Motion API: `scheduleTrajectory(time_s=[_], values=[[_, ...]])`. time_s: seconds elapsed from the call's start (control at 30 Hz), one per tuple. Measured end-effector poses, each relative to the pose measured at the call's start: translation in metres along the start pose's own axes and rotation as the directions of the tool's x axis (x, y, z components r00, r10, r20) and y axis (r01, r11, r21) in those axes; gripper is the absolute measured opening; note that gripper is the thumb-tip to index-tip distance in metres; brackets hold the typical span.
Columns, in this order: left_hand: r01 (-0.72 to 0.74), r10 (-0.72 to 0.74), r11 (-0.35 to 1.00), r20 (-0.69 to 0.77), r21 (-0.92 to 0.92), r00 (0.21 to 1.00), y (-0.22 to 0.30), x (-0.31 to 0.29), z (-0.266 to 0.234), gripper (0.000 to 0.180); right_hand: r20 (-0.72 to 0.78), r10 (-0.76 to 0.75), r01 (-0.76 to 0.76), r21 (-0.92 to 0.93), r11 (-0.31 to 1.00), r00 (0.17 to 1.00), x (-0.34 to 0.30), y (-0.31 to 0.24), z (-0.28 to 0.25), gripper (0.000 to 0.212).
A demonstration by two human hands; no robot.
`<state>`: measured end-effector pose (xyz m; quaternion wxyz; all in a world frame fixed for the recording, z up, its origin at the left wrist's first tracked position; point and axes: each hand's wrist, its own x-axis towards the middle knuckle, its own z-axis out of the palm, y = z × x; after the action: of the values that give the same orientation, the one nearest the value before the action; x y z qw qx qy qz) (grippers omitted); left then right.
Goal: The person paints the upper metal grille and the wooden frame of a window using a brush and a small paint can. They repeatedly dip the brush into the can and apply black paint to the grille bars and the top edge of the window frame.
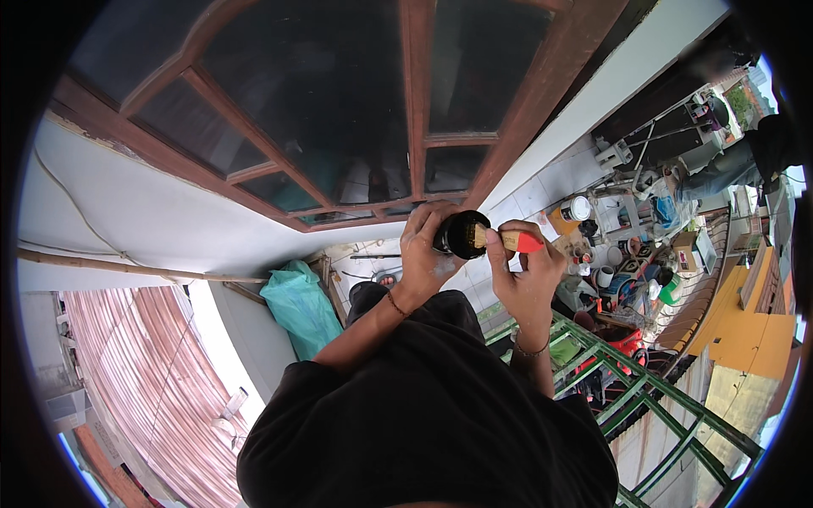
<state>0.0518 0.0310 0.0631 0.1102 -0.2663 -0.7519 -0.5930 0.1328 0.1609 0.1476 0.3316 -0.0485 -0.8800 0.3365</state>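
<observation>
My left hand [428, 254] is wrapped round a dark, round open can [458, 234], its mouth tilted toward my right hand. Between the fingers of my right hand [529, 275] is a paintbrush [527, 242] with a red-tipped wooden handle. Its pale bristles reach into the can's mouth. What lies inside the can is dark and hard to make out. Just beyond both hands stands a brown wooden window frame [417, 102] with dark glass panes.
A green metal ladder [631, 389] slants at my lower right. Cluttered tubs and tools cover the tiles to the right, among them a white-lidded bucket [576, 209]. A teal plastic bag [301, 309] lies at left, below a bamboo pole [127, 262]. Another person's leg [720, 173] shows far right.
</observation>
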Motion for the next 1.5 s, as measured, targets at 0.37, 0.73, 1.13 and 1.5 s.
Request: scheduleTrajectory(time_s=[0.37,0.73,1.13,1.5], values=[[-0.002,0.003,0.999,-0.017,0.047,1.000,0.002,0.005,-0.005,0.053,0.002,0.037,-0.037,0.088,0.995,0.999,0.002,0.002,0.001,0.016],[0.045,-0.045,0.997,0.001,0.069,0.999,-0.004,0.004,-0.010,0.057,-0.154,0.084,-0.042,0.253,0.967,0.985,-0.004,0.003,-0.022,0.012],[0.020,-0.020,0.999,-0.003,0.047,1.000,-0.005,0.006,-0.015,0.055,-0.173,0.011,0.039,0.288,0.957,0.985,-0.007,0.001,-0.028,0.019],[-0.041,0.041,0.999,-0.005,0.013,0.999,0.004,0.008,-0.019,0.054,0.084,-0.003,-0.003,0.073,0.997,0.997,0.009,-0.017,-0.011,0.017]])
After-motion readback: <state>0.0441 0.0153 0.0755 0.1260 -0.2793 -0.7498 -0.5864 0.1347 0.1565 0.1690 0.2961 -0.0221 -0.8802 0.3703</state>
